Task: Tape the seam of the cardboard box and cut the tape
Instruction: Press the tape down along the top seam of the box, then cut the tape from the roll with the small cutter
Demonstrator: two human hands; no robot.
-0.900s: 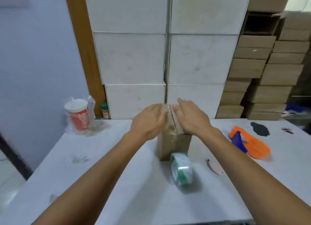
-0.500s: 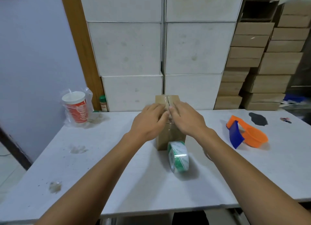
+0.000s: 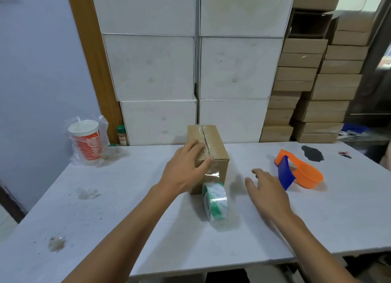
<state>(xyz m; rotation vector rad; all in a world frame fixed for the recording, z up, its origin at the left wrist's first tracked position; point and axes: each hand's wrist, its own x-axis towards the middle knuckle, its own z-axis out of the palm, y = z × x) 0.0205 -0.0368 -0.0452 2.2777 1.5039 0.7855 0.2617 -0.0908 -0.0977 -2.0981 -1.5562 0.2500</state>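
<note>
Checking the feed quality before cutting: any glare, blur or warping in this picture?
Head view: glare on the clear tape down the cardboard box front; right hand slightly motion-blurred; wide-angle bending at the edges; soft, even shadows.

We see a plain brown cardboard box (image 3: 208, 153) on a white worktop (image 3: 127, 198) flecked with grey smudges. Near it stands a tape roll (image 3: 214, 201), clear with green and white diagonal bands. To the right lie an orange tape dispenser (image 3: 304, 172) with a deep blue blade guard (image 3: 285, 173), and farther right a black patch (image 3: 312, 153) on the worktop. Far left, a red cup (image 3: 87, 141) with white script and a white lid sits in clear plastic. Behind are white boxes (image 3: 190, 66), brown cartons (image 3: 317, 87), a brown wooden post (image 3: 93, 56) and a pale blue wall (image 3: 38, 70).
</note>
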